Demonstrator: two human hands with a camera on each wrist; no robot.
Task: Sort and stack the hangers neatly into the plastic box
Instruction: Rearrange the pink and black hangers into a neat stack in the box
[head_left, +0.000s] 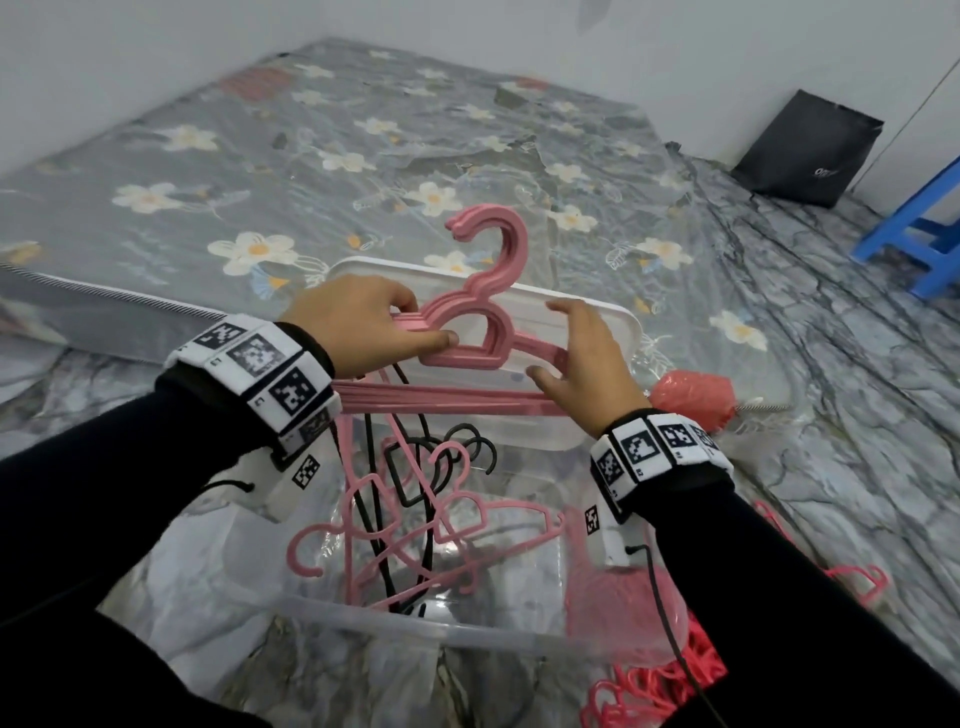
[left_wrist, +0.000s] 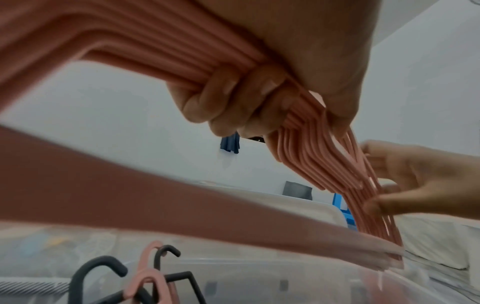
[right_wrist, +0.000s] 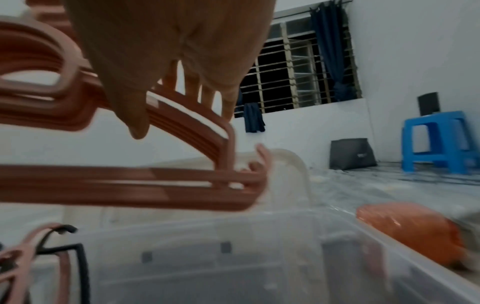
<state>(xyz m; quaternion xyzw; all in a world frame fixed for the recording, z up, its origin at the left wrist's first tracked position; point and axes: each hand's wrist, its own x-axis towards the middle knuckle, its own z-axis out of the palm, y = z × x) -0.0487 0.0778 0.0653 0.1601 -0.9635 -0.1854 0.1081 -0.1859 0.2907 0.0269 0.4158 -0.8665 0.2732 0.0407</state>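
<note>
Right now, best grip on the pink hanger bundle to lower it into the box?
Probably both shoulder arms, one hand from each side. The pink hanger bundle is wide and upright, hooks up; the left hand already grips one shoulder, so the right hand closing on the other should stop fanning.

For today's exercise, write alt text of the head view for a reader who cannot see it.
Two hands hold a bundle of pink hangers above a clear plastic box: the left hand grips it, the right hand steadies it with spread fingers. Loose pink and black hangers lie tangled inside.
</note>
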